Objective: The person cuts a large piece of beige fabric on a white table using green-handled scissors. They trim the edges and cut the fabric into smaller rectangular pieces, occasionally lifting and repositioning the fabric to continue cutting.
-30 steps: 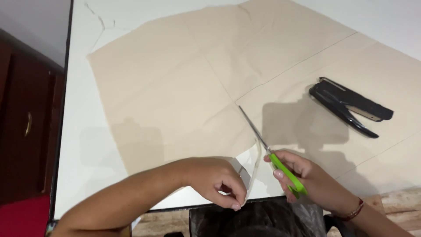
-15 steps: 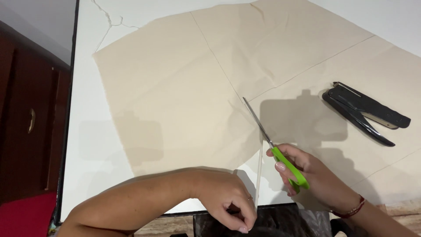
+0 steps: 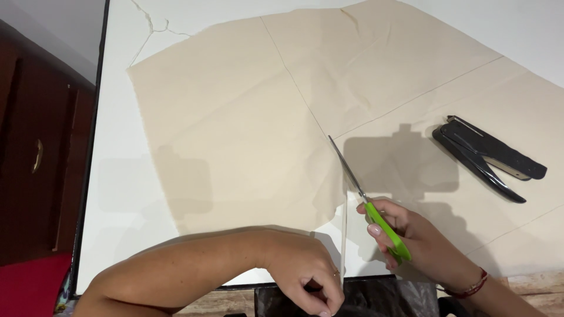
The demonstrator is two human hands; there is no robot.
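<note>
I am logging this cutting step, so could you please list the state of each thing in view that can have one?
Scissors: blades nearly closed, in the cut along the fold line.
Beige paper sheet: flat, creased, partly cut from the near edge.
Black stapler: lying partly open, untouched.
Right hand: gripping the green scissor handle.
Left hand: pinching the paper's near edge.
Table: white, cracked at the far corner.
</note>
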